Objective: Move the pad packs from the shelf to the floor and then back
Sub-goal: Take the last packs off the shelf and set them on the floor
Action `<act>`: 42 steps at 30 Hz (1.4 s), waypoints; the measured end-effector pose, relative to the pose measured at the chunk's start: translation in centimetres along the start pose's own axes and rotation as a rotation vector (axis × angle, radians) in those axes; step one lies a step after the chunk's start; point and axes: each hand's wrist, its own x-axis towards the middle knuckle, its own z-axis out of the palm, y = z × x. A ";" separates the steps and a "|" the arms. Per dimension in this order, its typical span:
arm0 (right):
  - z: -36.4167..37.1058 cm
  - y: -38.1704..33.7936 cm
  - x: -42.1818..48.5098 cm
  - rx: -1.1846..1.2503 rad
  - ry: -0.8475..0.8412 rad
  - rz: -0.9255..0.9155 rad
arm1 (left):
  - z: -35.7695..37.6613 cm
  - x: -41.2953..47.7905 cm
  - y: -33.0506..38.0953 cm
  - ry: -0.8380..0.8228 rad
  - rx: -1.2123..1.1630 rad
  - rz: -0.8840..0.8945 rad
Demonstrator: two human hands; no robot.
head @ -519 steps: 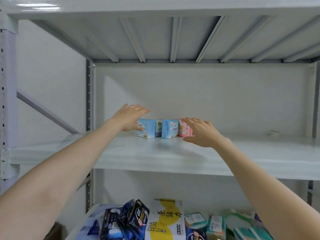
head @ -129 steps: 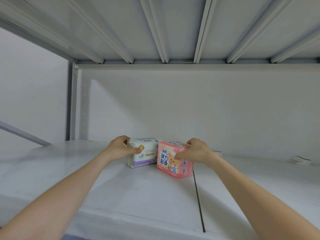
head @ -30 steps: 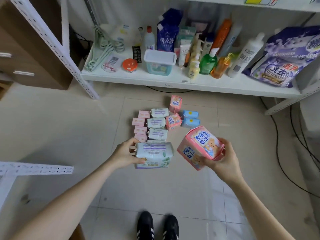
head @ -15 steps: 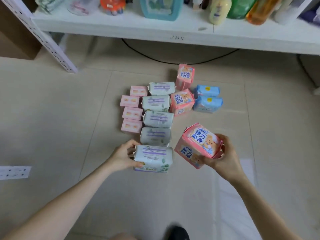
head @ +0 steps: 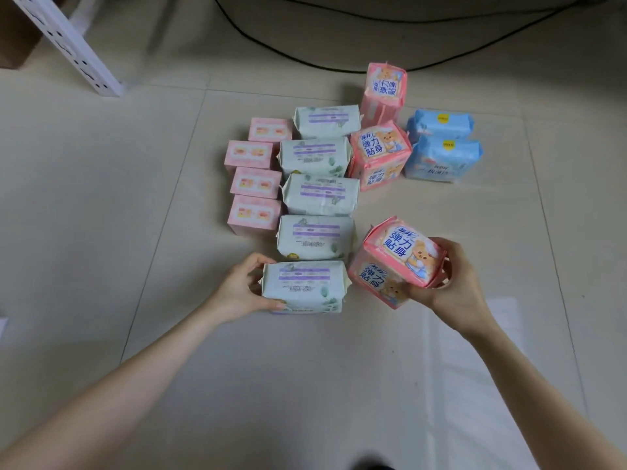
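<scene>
Four small packs (head: 255, 182) are lying leftmost on the floor (head: 101, 232), wide packs (head: 320, 195) just right, two upright packs (head: 380, 154) farther right, a pair (head: 441, 154) rightmost. The left hand (head: 237, 290) is holding the nearest wide pack (head: 303, 286), the right hand (head: 454, 283) a tilted pack (head: 397, 262) beside it.

Beige tile floor (head: 101, 232). Pack cluster at 12 o'clock: column of four small pink packs (head: 255, 182) at its 9 o'clock edge, touching a column of four white-green packs (head: 320, 195). Two pink bear packs (head: 378, 154) at 1, two blue packs (head: 442, 157) at 2. Black cable (head: 339, 70) behind at 12. White rack upright (head: 71, 49) at 10.
</scene>
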 end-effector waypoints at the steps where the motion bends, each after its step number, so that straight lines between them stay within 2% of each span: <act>1: 0.2 0.3 0.0 0.002 -0.001 -0.001 | 0.0 0.1 -0.1 0.000 0.001 0.009; 7: 0.3 0.1 -0.3 0.029 -0.016 -0.015 | -0.8 -0.3 1.2 -0.006 -0.029 0.006; 12: -0.7 -1.7 0.0 0.073 -0.056 -0.067 | -1.7 0.1 6.6 0.045 -0.003 0.165; 19: -2.7 -5.7 2.3 0.131 -0.179 -0.108 | 1.8 4.1 16.7 -0.300 0.023 0.187; 22: -3.7 -7.3 3.3 0.174 -0.183 -0.114 | 2.2 5.1 19.1 -0.367 0.024 0.183; 28: -5.5 -8.9 5.4 0.286 -0.209 -0.045 | 2.5 6.2 21.7 -0.387 -0.080 0.099; 33: -6.6 -7.8 9.2 0.237 -0.256 -0.058 | 3.9 9.4 22.8 -0.354 0.000 0.116; 42: -6.2 -3.5 15.1 0.186 -0.302 -0.069 | 6.2 14.9 21.3 -0.286 0.013 0.012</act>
